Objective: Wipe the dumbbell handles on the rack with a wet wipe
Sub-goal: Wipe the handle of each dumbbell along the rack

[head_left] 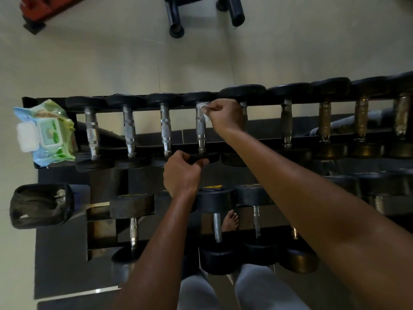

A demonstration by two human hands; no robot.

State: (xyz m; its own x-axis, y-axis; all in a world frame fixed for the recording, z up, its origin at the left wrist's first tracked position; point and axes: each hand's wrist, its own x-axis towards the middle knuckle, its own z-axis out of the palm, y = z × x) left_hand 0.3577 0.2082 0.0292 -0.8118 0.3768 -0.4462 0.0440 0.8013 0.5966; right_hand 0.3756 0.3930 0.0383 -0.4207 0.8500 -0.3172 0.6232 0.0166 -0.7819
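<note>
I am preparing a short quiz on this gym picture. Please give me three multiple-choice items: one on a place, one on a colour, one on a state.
1. Where does the wet-wipe pack lie?
A. at the left end of the top rack
B. on the floor
C. on the lower shelf

2. What colour is the wipe in the right hand?
A. blue
B. white
C. yellow

3. What does the left hand do?
A. hangs free
B. lifts the pack
C. grips the near head of the dumbbell being wiped

Key: 1 A, the pack rests beside the first dumbbell; 2 B, it shows white against the handle; 3 C, its fingers close on the black head.
</note>
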